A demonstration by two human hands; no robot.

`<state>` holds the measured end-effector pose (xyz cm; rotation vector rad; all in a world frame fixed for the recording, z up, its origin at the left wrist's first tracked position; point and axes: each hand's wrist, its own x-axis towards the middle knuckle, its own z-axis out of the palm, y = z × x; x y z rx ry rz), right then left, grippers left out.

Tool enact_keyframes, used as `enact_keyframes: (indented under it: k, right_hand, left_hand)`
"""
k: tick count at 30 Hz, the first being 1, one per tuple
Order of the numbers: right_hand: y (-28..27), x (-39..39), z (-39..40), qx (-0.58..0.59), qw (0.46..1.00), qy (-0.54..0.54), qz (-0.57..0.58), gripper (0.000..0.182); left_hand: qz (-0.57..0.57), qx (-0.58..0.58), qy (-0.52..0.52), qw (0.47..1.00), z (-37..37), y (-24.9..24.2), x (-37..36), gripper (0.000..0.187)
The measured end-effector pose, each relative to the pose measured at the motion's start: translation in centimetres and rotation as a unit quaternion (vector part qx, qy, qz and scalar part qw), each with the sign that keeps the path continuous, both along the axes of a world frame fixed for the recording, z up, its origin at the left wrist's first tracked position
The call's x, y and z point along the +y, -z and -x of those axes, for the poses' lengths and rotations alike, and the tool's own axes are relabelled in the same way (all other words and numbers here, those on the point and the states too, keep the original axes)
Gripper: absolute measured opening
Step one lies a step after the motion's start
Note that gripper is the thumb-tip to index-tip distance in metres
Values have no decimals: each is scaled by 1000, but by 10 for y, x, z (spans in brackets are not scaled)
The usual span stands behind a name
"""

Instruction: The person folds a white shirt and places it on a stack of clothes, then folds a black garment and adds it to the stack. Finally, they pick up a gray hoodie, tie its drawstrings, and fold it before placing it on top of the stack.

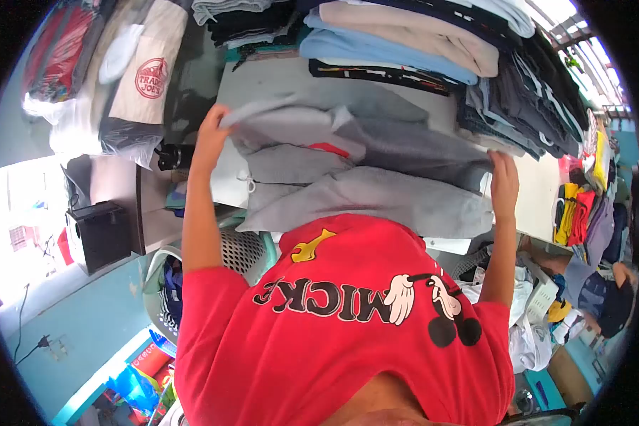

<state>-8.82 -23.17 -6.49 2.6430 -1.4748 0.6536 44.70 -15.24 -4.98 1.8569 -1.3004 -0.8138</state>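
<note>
A pair of grey sweatpants (pixel 405 195) is stretched sideways across the white table in front of me, with a white drawstring at its left end and a small red patch near the middle. My left hand (pixel 211 131) pinches the upper left corner of the cloth at the waist end. At the other end, my right hand (pixel 503 177) has its fingers closed on the edge of the legs. The upper layer is raised and slightly blurred, while the lower part lies close against my red shirt.
Folded clothes (pixel 405 42) are piled at the back of the table, with dark folded jeans (pixel 522 99) at the right. Plastic-wrapped garments (pixel 64 57) and a printed cloth bag (pixel 145 71) lie back left. A laundry basket (pixel 248 252) stands below the table; a black speaker (pixel 98 236) is at left.
</note>
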Motion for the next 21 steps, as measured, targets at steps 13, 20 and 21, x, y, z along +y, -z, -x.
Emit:
enact_keyframes:
  k: [13, 20, 21]
  right_hand:
    - [97, 140, 6, 62, 980, 156, -106, 35]
    - [103, 138, -3, 2, 988, 111, -106, 39]
    - [111, 136, -3, 4, 988, 117, -101, 39]
  left_hand:
    - [98, -179, -190, 960, 105, 97, 183, 55]
    - [-39, -336, 52, 940, 124, 143, 194, 77]
    - [-127, -389, 103, 907, 118, 147, 188, 76]
